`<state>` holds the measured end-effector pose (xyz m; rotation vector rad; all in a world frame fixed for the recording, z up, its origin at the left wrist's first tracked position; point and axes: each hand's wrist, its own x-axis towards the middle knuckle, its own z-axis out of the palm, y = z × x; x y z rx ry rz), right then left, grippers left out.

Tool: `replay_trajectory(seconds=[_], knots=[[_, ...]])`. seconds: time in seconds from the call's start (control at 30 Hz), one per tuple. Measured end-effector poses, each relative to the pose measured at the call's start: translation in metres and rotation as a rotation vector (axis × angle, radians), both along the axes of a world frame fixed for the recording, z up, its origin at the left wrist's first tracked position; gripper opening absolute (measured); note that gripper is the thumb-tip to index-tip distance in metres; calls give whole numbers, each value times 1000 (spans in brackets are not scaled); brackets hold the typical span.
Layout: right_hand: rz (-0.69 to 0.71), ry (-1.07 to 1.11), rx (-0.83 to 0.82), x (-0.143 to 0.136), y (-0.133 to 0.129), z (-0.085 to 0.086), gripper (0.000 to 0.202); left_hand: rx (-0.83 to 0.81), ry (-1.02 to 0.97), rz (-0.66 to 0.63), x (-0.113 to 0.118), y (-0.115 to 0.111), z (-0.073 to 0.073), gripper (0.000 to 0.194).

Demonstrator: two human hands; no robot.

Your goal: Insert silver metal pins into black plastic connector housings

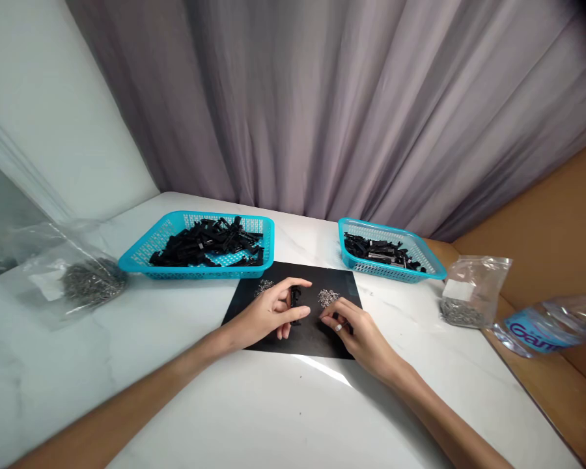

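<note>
Bending inward over the dark mat point(303, 345), the right hand point(364, 335) is posed with thumb and fingertips drawn together just beside the right-side metal pile point(328, 298); whether a piece is pinched there cannot be made out. A black part point(295, 303) is grasped by the left hand point(268, 316) above the middle of the mat, between curled fingers and thumb, with the index finger extended past it.

Risk, as judged: the black part could be dropped or twisted, since it appears to be lightly gripped; small pieces could be scattered if the pile is brushed by the right fingertips.

Orientation: the long axis of the black part is set roughly near-to-far as viewed, across the line of the left index finger. Its tilt, and which end is the front, cannot be determined.

Beyond the left fingers, the left-side metal pile point(264, 286) is placed on the mat. Farther back, black pieces are held in the left basket point(200, 272) and the right basket point(430, 254), backed by a curtain point(273, 98).
</note>
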<state>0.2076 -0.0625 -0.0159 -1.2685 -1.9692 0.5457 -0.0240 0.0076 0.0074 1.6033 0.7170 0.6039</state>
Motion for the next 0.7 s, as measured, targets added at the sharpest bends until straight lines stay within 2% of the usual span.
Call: replay_trajectory(seconds=[0.17,0.33,0.47,0.53,0.63,0.7], knots=[[-33,11,-51,2,0,-3,19,-17,16,-28,1,-3,-3,46],[23,49,-24,1,0,-2,17,-11,36,-27,1,-6,-7,55],[60,114,-41,2,1,1,19,-44,57,-26,2,-7,-8,48],[46,143,-54,3,1,2,19,-82,54,-37,2,-8,-8,55],[0,176,-82,3,1,3,19,-84,76,-57,1,-9,-5,77],[-17,198,-114,2,2,3,18,-48,102,-51,2,-9,-5,81]])
